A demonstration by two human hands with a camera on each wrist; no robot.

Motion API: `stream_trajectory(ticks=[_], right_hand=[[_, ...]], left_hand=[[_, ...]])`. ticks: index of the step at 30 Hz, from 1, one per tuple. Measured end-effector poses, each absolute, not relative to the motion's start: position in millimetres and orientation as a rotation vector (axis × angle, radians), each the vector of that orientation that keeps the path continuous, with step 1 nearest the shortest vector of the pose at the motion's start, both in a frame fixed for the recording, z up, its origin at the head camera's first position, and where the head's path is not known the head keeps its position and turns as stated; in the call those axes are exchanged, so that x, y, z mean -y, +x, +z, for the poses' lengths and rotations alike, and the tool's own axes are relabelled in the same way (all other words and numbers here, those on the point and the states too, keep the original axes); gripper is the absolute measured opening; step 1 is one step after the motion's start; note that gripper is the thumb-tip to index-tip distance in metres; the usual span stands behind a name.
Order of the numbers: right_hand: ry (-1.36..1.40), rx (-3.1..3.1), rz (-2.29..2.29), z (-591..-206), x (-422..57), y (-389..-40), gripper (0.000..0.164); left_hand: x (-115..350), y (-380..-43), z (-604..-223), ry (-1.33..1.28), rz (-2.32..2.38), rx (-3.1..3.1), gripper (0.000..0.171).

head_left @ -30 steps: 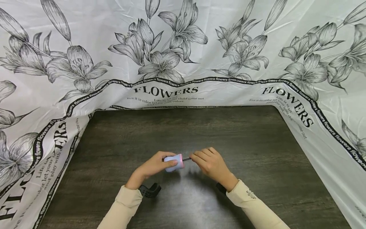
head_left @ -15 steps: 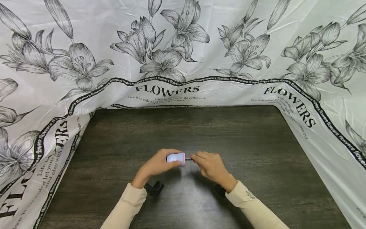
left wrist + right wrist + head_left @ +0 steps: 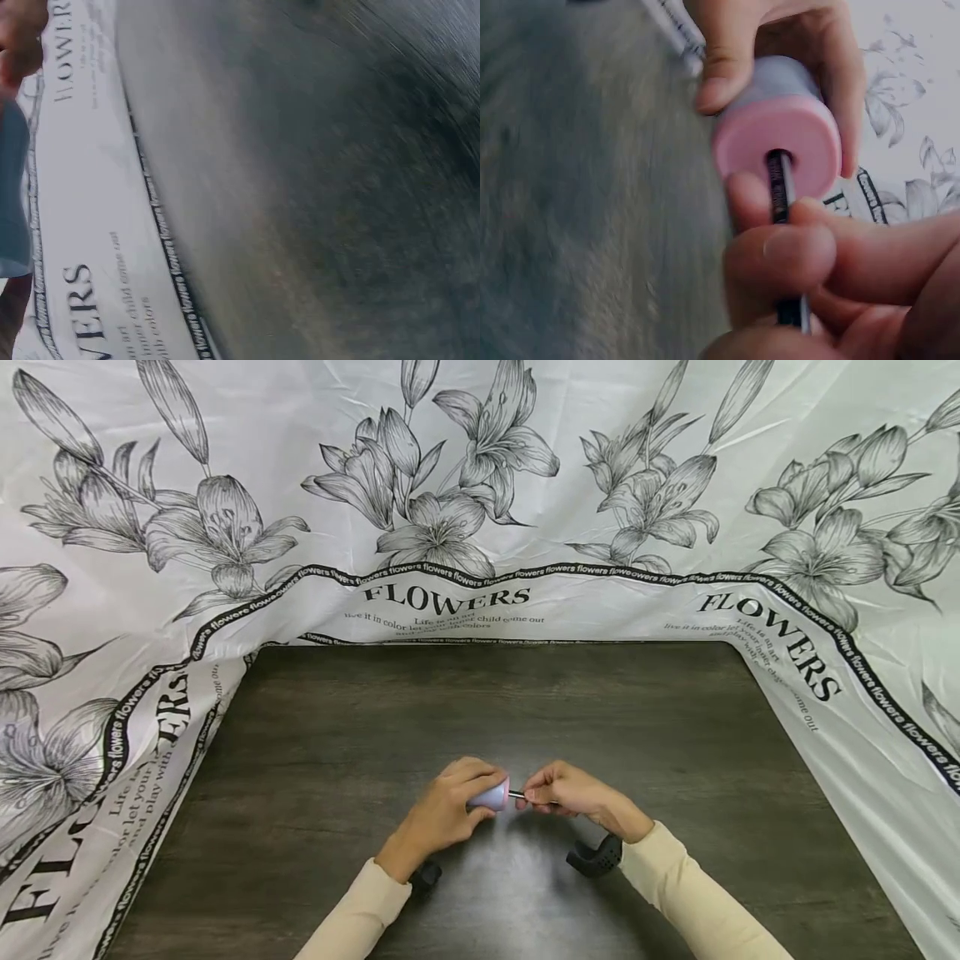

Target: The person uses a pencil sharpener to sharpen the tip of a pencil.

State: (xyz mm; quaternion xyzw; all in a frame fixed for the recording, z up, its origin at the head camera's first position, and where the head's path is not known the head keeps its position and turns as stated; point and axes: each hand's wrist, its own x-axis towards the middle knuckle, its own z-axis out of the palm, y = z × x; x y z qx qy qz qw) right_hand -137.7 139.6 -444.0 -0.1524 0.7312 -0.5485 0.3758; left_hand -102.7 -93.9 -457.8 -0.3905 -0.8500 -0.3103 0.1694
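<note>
A lavender pencil sharpener [image 3: 491, 798] with a pink end lies in my left hand [image 3: 438, 814], above the table. The thumb and fingers grip its body from both sides. My right hand [image 3: 577, 793] pinches a dark pencil [image 3: 516, 794] just right of the sharpener. In the right wrist view the pencil [image 3: 778, 191] enters the round hole in the sharpener's pink face [image 3: 739, 146]; its tip is hidden inside. Only the side of the sharpener [image 3: 13, 195] shows at the left edge of the left wrist view.
A dark wood-grain table [image 3: 480, 702] spreads under both hands. White cloth [image 3: 600, 610] printed with flowers and lettering surrounds its back and sides. Black wrist-worn mounts [image 3: 596, 856] hang below the wrists.
Both hands have shifted to the right with the sharpener and pencil. The left hand has rolled over the sharpener, and the right hand has turned at the wrist. The pencil remains in the hole.
</note>
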Motion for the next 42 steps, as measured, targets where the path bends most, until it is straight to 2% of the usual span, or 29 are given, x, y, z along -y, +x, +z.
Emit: stream_trajectory(ticks=[7,10,18,21,23,27,35,38,42], right_hand=[[-0.775,-2.463,-1.271,-447.9,-128.6,-128.7,0.016],[-0.925,-2.684,-1.249,-452.9,-126.5,-124.3,0.017],[-1.466,-3.18,-1.078,-464.4,-121.6,-125.6,0.02],[-1.643,-3.297,-0.96,-467.5,-120.7,-126.7,0.01],[-1.734,-3.351,-0.898,-469.2,-119.8,-127.0,0.011],[-1.864,-3.445,-0.774,-471.0,-117.4,-127.3,0.025],[-2.055,-3.518,-0.645,-472.3,-116.0,-127.6,0.021],[-2.075,-3.499,-0.654,-473.1,-116.2,-126.8,0.023],[-1.931,-3.468,-0.697,-472.8,-115.6,-122.5,0.028]], left_hand=[[105.0,-108.8,-457.8,-0.99,-1.043,2.583,0.052],[110.8,-113.5,-456.3,-0.941,-1.181,2.651,0.051],[126.6,-123.0,-445.9,-0.687,-1.652,2.822,0.045],[130.1,-125.1,-442.6,-0.654,-1.872,2.814,0.043],[130.9,-126.6,-441.1,-0.611,-2.03,2.797,0.042],[128.7,-128.8,-439.3,-0.446,-2.352,2.744,0.039],[124.7,-125.7,-435.1,-0.233,-2.811,2.618,0.046],[123.3,-125.1,-435.6,-0.275,-2.774,2.644,0.047],[120.4,-124.4,-437.5,-0.513,-2.425,2.707,0.039]])
